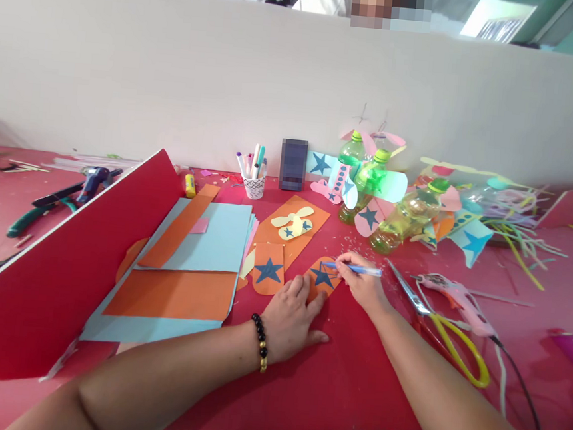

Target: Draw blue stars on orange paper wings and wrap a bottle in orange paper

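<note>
My right hand is closed around a blue marker, its tip at a dark blue star on an orange paper piece. My left hand lies with fingers stretched out, fingertips pressing that piece against the red tabletop. Just left of it rests a second orange piece with a filled blue star. Behind these is a larger orange sheet, bearing a cream propeller-like cutout with small stars. Part of the starred piece is hidden under my left fingers.
Blue and orange paper sheets lie left, beside an upright red board. Scissors and a pink glue gun are at right. Behind stand a cup of markers, a phone and decorated plastic bottles.
</note>
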Demonstrator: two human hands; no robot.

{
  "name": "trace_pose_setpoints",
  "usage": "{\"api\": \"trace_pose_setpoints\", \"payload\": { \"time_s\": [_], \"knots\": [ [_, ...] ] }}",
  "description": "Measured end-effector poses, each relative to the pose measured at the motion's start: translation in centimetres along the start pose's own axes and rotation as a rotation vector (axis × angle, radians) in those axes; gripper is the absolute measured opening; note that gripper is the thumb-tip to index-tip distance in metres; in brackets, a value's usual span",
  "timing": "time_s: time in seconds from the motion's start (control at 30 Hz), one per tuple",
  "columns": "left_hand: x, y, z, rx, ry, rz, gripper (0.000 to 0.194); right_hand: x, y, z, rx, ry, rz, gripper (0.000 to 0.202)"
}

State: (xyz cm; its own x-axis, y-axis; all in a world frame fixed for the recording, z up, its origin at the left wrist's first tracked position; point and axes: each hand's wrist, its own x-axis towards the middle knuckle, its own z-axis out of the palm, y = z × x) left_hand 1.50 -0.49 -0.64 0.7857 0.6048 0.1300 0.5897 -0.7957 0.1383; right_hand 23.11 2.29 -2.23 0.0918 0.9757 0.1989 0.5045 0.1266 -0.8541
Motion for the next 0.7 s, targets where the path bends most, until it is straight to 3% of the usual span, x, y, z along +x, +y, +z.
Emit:
{"api": "trace_pose_setpoints", "payload": {
  "time_s": [0.7],
  "knots": [
    [0.0, -0.1, 0.4, 0.019, 0.0, -0.01, 0.079, -0.2, -1.0, -0.4, 0.12, -0.03, 0.037, 0.013]
  ]
}}
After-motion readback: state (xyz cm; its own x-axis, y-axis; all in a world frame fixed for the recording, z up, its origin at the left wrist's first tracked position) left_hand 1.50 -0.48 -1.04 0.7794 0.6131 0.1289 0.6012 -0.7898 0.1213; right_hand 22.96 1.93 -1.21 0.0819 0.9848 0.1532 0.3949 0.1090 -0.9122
